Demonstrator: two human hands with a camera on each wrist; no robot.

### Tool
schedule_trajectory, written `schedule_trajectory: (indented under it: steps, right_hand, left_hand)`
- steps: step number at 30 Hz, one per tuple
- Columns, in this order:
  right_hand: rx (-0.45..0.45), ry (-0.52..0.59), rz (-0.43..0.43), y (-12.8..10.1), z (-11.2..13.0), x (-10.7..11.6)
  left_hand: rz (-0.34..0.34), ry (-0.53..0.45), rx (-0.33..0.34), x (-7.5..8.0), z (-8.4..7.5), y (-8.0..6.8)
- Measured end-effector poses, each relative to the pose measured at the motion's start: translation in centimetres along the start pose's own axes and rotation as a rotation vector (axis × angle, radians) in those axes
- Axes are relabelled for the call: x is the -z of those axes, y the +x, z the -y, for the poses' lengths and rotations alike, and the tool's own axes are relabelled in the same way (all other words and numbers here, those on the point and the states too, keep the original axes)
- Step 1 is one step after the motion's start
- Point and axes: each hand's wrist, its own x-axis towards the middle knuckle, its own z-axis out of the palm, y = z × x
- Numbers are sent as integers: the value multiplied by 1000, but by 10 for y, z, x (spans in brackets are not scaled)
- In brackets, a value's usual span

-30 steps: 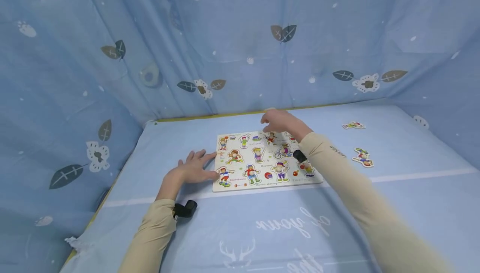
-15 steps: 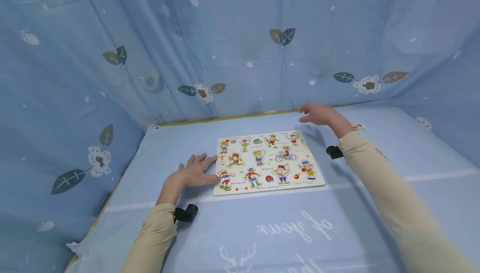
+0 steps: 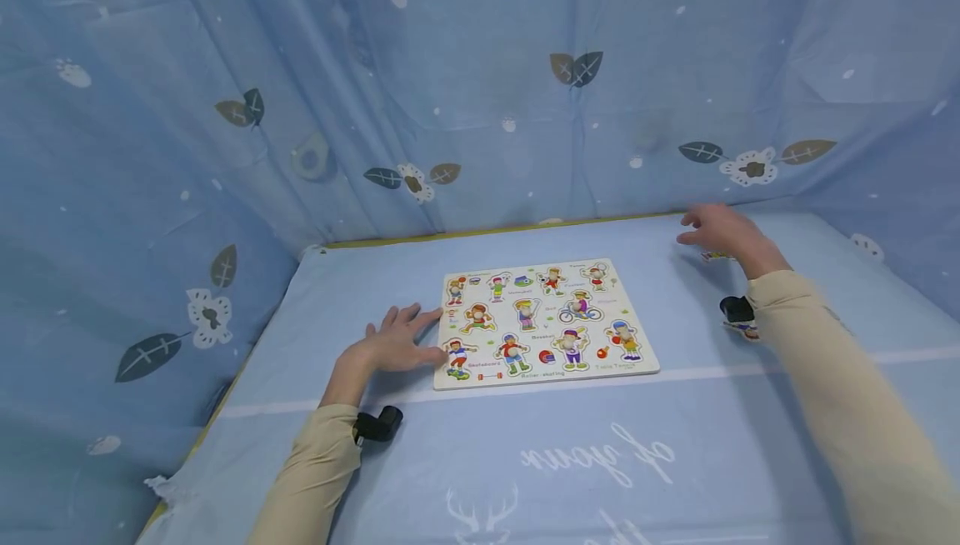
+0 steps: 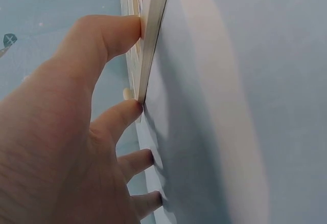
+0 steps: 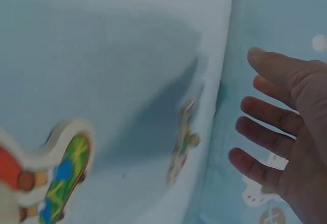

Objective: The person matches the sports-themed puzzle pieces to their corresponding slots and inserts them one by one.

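A wooden peg puzzle board (image 3: 501, 312) with little sports figures lies flat on the table. My left hand (image 3: 393, 345) is spread at its left side; in the left wrist view, the thumb and index finger touch the board's edge (image 4: 153, 45). My right hand (image 3: 723, 232) hovers at the far right, fingers relaxed and holding nothing. Below it lies a loose puzzle piece (image 3: 716, 256), partly covered by the hand. A second loose piece (image 3: 744, 331) is mostly hidden by the wrist camera; the right wrist view shows a skateboard (image 5: 66, 168) on it.
A pale blue cloth (image 3: 585, 412) with white lettering covers the table. Blue patterned curtains (image 3: 480, 95) hang behind and at the sides, close beyond the right hand. The table's yellowish edge (image 3: 450, 235) runs along the back.
From above the board's top edge, my right hand has moved right to the loose pieces. The left hand has stayed at the board's left edge.
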Motion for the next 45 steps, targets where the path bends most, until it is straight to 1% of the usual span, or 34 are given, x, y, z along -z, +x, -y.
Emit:
schedule_trajectory:
  steps: [2,6,9,12,16,25,28,32,38,40,45]
  right_hand:
    - [-23,-30,-7,-4,-11,-1]
    - [-112,-55,-5,-12,-30,-2]
    - [-182,-45,-1,-16,-40,-6]
    - [-221,-32,-2,-18,-46,-11]
    - [-224,-27,-16,-17,-49,-17]
    - [-198,-44,-14,-19,-44,-13]
    - [-155,-44,-5,-19,-38,-10]
    - [-73,-70,-6,-16,-21,-7]
    - [53,-83,-70,-10,17,-5]
    - [79,-73,-91,-9,30,-4]
    - [118,-85,-101,-7,60,0]
  left_hand:
    - [-1,-1,0,0,0,-1]
    - [0,-10,-6,0,0,-2]
    - [4,-10,-7,0,1,-2]
    - [5,-11,-7,0,1,-1]
    - [-3,-3,-4,0,2,-1]
    - [-6,3,-9,-1,0,0]
    - [-7,8,-4,0,1,0]
    - [-4,2,0,0,2,0]
    - [-1,2,3,-1,3,-1]
    - [-1,1,2,-1,3,-1]
    - [0,-3,-3,0,0,-2]
